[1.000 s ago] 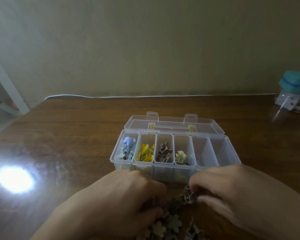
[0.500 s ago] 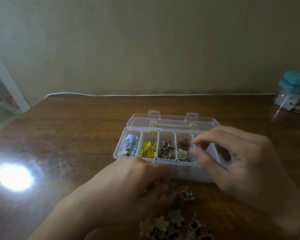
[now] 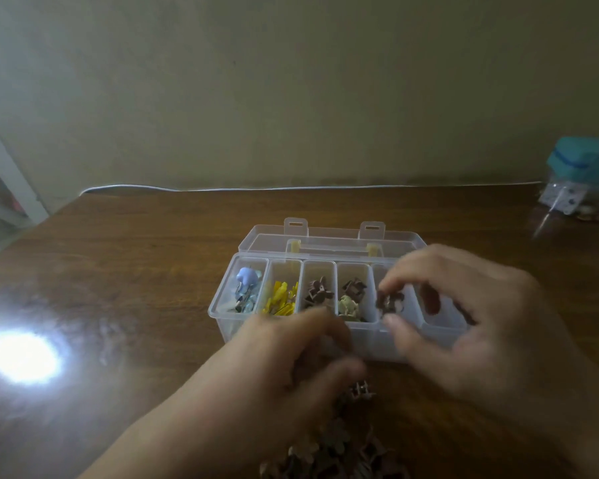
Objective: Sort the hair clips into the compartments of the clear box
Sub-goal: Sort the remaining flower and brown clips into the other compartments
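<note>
Fingertips (image 3: 393, 283) of the right hand (image 3: 464, 326) are pinching a brown clip (image 3: 389, 302), probably light, stiff and springy, over the box (image 3: 367, 344), while the left hand (image 3: 287, 368), grip unclear, is hovering at seven o'clock.

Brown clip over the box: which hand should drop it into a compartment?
Right. The right hand already pinches the brown clip above the fifth compartment of the clear box. The left hand sits low by the loose clips on the table.

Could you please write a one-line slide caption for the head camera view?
Right hand holds a brown clip over the clear box, left hand near the loose pile.
</note>
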`<state>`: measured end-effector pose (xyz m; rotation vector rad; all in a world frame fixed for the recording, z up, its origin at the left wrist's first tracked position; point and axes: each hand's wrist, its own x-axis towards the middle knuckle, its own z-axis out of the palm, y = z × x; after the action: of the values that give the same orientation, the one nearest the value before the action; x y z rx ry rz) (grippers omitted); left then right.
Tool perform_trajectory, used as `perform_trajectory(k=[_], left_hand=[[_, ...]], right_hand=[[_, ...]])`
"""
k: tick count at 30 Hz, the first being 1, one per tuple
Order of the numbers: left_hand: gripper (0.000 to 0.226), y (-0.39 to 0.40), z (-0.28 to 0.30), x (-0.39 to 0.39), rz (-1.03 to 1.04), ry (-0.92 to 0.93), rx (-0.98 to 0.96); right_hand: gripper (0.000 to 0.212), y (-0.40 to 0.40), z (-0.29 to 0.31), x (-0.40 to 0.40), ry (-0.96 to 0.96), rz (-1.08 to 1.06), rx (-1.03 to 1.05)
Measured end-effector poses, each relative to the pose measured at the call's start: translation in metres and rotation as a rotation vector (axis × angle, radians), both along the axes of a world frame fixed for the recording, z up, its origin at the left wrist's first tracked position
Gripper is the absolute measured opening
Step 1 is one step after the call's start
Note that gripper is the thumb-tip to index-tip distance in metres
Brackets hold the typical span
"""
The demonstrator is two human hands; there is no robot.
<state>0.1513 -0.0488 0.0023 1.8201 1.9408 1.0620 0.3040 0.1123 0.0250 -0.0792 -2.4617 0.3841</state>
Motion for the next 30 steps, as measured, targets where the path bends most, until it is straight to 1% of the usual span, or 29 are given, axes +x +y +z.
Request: perform_trajectory(k=[2,3,4,6,10,13,16,17,18,19,21,22,28,30], left_hand=[[0.040,0.000,-0.002,0.000,0.022,0.266,-0.133],[0.047,-0.001,-0.003,0.000,0.040,0.328,-0.177],[0.051,-0.001,-0.004,0.000,0.055,0.349,-0.211],[0.052,0.001,-0.004,0.001,0.074,0.384,-0.258],[0.046,0.001,-0.002,0.000,0.097,0.468,-0.307],[0.037,0.000,-0.004,-0.003,0.072,0.504,-0.324],[0.033,0.000,-0.007,-0.005,0.049,0.516,-0.309],[0.032,-0.001,-0.008,-0.006,0.044,0.515,-0.304],[0.031,-0.001,-0.008,-0.007,0.039,0.517,-0.300],[0.030,0.000,-0.008,-0.008,0.035,0.518,-0.297],[0.029,0.000,-0.009,-0.008,0.025,0.511,-0.299],[0.028,0.000,-0.009,-0.008,0.018,0.511,-0.299],[0.027,0.000,-0.011,-0.007,-0.011,0.530,-0.298],[0.030,0.000,-0.012,-0.008,-0.027,0.546,-0.279]], right_hand=[[0.018,0.012,0.000,0.000,-0.127,-0.115,0.025],[0.018,0.017,-0.002,0.000,-0.181,-0.160,0.050],[0.019,0.020,-0.004,0.000,-0.217,-0.187,0.063],[0.021,0.022,-0.006,0.000,-0.265,-0.209,0.044],[0.026,0.024,-0.006,0.000,-0.354,-0.206,0.033],[0.028,0.027,0.001,0.004,-0.360,-0.172,0.075],[0.049,0.036,0.009,0.011,-0.438,-0.152,0.106],[0.052,0.038,0.011,0.011,-0.458,-0.141,0.089],[0.052,0.038,0.011,0.011,-0.472,-0.122,0.057],[0.046,0.037,0.010,0.010,-0.479,-0.105,0.036],[0.029,0.033,0.002,0.006,-0.451,-0.101,0.060],[0.024,0.030,-0.002,0.003,-0.438,-0.107,0.082],[0.014,0.016,-0.011,-0.004,-0.316,-0.051,0.143],[0.012,0.011,-0.004,0.000,-0.198,-0.031,0.215]])
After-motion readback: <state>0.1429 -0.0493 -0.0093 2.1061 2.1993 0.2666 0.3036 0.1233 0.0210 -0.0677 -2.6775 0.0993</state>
